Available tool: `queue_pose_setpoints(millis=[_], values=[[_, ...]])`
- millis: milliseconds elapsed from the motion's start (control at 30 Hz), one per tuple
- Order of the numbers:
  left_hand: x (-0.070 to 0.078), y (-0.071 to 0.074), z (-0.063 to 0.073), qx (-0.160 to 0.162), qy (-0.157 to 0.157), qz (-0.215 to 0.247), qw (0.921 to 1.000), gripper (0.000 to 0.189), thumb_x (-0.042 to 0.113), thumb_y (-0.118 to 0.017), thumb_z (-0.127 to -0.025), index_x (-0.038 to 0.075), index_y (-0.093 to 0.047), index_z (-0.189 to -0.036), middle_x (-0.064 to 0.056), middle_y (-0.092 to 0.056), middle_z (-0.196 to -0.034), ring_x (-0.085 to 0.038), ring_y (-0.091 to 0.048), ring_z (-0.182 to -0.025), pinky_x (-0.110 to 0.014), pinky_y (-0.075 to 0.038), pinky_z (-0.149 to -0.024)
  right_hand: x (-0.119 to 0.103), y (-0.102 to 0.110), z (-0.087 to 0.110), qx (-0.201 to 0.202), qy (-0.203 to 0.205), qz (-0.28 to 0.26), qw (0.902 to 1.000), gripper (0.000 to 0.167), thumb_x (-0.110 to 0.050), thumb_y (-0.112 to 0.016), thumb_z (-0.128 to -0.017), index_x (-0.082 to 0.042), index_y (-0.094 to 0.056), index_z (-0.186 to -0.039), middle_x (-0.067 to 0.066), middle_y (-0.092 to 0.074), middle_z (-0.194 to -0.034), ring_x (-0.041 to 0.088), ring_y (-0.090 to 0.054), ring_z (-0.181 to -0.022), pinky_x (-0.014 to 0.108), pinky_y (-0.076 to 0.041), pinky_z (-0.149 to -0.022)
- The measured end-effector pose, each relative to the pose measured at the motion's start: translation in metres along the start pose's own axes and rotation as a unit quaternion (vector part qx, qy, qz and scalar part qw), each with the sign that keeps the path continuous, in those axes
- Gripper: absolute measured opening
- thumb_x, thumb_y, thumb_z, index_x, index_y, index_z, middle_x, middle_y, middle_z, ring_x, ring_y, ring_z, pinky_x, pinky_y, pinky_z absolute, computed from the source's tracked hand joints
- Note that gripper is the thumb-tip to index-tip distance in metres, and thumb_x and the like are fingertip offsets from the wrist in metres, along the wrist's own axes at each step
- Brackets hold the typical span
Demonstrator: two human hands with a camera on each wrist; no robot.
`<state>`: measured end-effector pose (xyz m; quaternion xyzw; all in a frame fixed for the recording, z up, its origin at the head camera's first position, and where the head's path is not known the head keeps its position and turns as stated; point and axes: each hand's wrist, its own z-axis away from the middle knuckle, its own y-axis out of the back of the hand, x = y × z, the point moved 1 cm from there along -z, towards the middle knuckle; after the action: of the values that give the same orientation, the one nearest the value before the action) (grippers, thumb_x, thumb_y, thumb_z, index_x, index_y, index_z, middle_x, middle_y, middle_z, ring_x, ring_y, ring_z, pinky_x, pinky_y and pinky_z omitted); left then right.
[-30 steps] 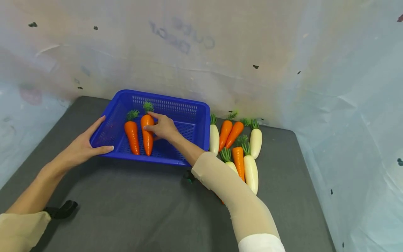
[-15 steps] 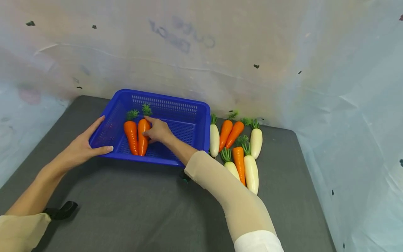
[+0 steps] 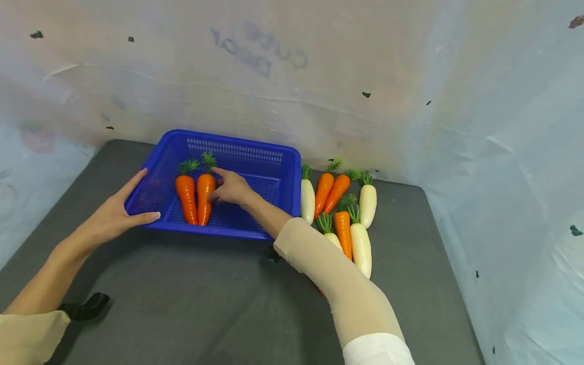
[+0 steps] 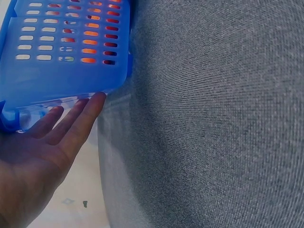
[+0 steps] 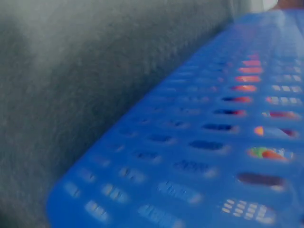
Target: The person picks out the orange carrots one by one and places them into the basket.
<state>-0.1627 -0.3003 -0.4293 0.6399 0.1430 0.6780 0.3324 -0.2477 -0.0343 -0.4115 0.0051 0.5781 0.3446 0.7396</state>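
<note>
A blue slotted plastic basket [image 3: 255, 234] stands at the back left of the table, with two orange carrots inside. The left carrot [image 3: 186, 197] and right carrot [image 3: 207, 197] lie side by side, green tufts toward the back wall. My left hand [image 3: 109, 215] rests on the basket's near left corner, thumb along the front rim. In the left wrist view its fingers [image 4: 78, 124] lie straight against the basket wall [image 4: 57, 78]. Inside the basket, my right hand [image 3: 231, 188] is at the right carrot's right side, index finger and thumb apart. The right wrist view shows only the basket's slotted wall [image 5: 190, 142].
Several white radishes [image 3: 361, 248] and orange carrots [image 3: 336, 193] lie on the grey table [image 3: 182, 304] right of the basket. Some are partly hidden by my right sleeve [image 3: 337, 284]. Pale plastic sheeting [image 3: 319, 61] hangs behind and at both sides.
My right hand moved the right carrot leftward, up beside the other carrot, then loosened and drew slightly right. My left hand stayed at the basket corner. The head view shifted slightly.
</note>
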Motion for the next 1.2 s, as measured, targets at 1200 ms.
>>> queue_pose_setpoints(millis=[1200], values=[[-0.001, -0.001, -0.002, 0.007, 0.011, 0.014, 0.9998, 0.106, 0.03, -0.073, -0.091, 0.039, 0.01, -0.158, -0.036, -0.008, -0.158, -0.066, -0.029, -0.126, -0.081, -0.026, -0.094, 0.036, 0.139, 0.091, -0.011, 0.259, -0.218, 0.9408, 0.052, 0.003, -0.062, -0.095, -0.001, -0.047, -0.144, 0.026, -0.051, -0.14, 0.041, -0.057, -0.122, 0.05, -0.05, -0.098]])
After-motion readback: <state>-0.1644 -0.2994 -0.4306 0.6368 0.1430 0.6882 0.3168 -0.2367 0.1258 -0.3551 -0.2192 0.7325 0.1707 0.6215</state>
